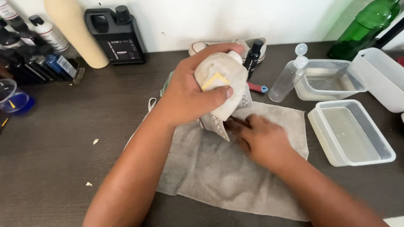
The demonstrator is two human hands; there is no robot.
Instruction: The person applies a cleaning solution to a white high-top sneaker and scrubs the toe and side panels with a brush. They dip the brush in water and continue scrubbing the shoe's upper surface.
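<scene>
My left hand [189, 90] grips a worn white canvas sneaker [223, 77] from above, holding it tilted over a grey cloth [219, 168] spread on the dark table [54, 151]. The shoe's metal eyelets face the cloth. My right hand [259, 136] lies on the cloth with its fingers pushed into the shoe's opening; whether it holds anything inside is hidden. A white lace [150, 104] trails to the left of the shoe.
A second sneaker [202, 45] lies by the wall behind a small black bottle [253, 56]. A clear squeeze bottle [288, 77], two clear tubs [353, 132] with liquid, a green bottle [364, 27], a black jug [118, 35] and several dark bottles [29, 59] ring the cloth.
</scene>
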